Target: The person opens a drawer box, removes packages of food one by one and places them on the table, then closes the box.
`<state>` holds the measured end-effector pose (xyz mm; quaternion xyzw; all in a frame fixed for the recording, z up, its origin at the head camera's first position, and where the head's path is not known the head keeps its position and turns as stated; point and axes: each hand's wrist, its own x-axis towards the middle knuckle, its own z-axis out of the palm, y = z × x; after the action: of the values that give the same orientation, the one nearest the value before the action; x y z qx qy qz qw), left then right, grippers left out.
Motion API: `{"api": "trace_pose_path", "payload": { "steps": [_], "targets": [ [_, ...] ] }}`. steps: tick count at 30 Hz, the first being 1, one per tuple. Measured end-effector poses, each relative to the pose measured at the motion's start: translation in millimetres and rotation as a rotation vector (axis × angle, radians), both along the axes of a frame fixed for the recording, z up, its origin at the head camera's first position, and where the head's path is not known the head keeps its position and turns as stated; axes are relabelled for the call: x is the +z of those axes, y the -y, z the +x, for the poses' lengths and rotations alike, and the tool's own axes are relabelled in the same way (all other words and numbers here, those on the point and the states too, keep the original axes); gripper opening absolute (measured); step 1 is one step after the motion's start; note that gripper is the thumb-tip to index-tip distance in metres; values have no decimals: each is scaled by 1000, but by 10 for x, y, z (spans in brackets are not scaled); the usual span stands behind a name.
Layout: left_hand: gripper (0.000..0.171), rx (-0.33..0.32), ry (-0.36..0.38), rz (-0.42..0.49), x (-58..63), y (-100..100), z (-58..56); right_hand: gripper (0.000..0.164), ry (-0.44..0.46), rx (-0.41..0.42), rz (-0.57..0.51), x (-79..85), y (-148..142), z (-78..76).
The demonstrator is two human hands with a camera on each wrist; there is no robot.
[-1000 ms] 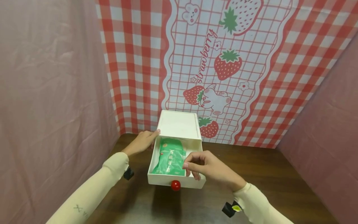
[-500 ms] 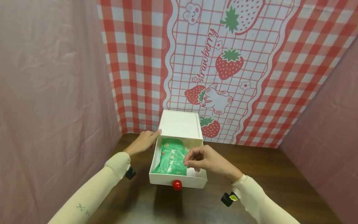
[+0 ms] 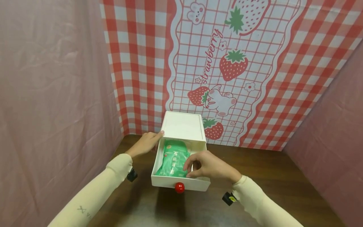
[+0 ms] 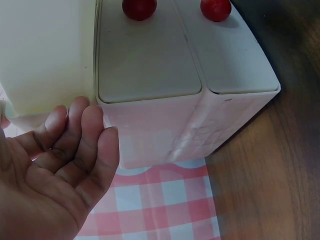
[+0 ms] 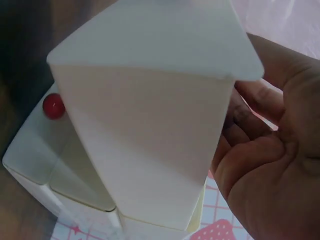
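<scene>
A white drawer cabinet (image 3: 183,126) has its top drawer (image 3: 167,181) pulled out, with a red ball knob (image 3: 179,187) on the drawer front. Inside the drawer lies a green plastic packet (image 3: 173,159) with pale lettering. My left hand (image 3: 145,143) rests against the cabinet's left side, thumb at the top edge. In the left wrist view its fingers (image 4: 92,130) are loosely bent beside the body. My right hand (image 3: 208,165) reaches over the drawer's right wall, fingertips at the packet's lower right edge. I cannot tell whether they pinch the packet; the drawer wall (image 5: 145,135) hides them in the right wrist view.
Below the open drawer, two more drawers with red knobs (image 4: 216,9) are closed. The cabinet stands on a brown wooden table (image 3: 255,189). Behind it hangs a red-checked strawberry cloth (image 3: 141,63); pink curtains (image 3: 56,94) flank both sides.
My right hand has dipped lower into the drawer at the packet's right edge, its thumb and fingers slightly apart. The left hand stays against the cabinet.
</scene>
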<state>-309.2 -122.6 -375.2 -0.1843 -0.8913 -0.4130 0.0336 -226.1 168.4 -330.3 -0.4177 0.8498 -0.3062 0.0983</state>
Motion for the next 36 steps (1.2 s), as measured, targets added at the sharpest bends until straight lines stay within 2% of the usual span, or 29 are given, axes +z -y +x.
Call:
{"api": "trace_pose_path", "payload": {
  "steps": [6,18,26,29,36],
  "targets": [
    [68,-9,-9,-1,-8,9,-13,18,-80,55,92,-15,35,-9],
    [68,-22,-1,2,-7,17,-17,26,-293,217,120,-106,97,-90],
    [68,-18,-5,2,5,21,-20,5,-380,239,37,-177,42,-117],
    [68,-14,-3,9,12,22,-23,3,-421,247,5,-195,37,-131],
    [70,-9,8,-3,8,5,-14,7,-514,223,1,-232,31,-143]
  ]
}}
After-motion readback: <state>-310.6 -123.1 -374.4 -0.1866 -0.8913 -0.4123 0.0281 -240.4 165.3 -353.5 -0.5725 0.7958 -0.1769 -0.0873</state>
